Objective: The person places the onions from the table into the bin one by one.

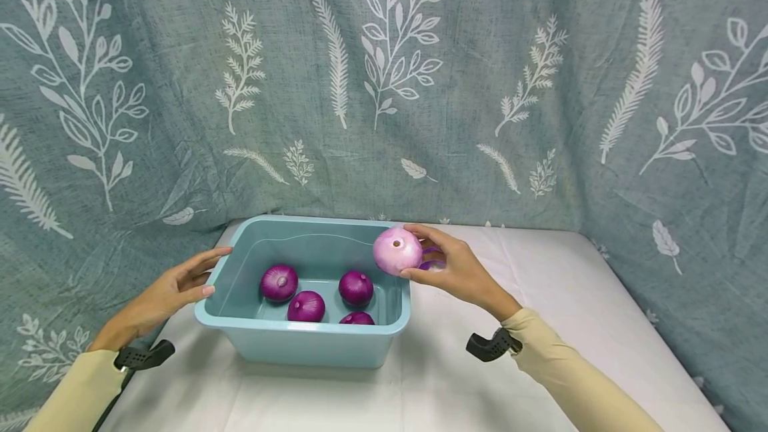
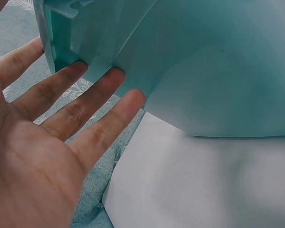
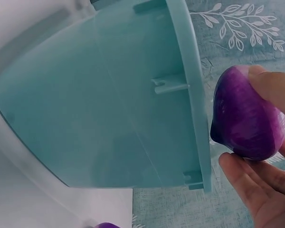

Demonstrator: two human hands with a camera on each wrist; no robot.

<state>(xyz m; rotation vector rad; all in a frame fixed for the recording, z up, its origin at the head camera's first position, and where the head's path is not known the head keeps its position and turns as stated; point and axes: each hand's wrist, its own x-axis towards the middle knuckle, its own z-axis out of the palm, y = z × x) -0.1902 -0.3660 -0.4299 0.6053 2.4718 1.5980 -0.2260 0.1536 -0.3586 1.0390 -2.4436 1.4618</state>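
A red onion (image 1: 397,252) with a pale pink root end facing the head camera is held by my right hand (image 1: 447,265), over the right rim of a light blue plastic bin (image 1: 300,345). In the right wrist view, thumb and fingers pinch the onion (image 3: 247,116) from opposite sides, right by the bin's rim. My left hand (image 1: 174,289) is at the bin's left side, its fingers spread and nearly straight. The left wrist view shows those fingertips (image 2: 133,97) against the outer wall. Several red onions (image 1: 279,283) lie inside on the bin's floor.
The bin stands on a white-covered table (image 1: 540,272). Behind and beside it hangs a grey-green cloth (image 1: 444,172) with white leaf prints. Something purple (image 1: 433,259) shows behind the right hand's fingers, and a purple edge (image 3: 107,225) appears low in the right wrist view.
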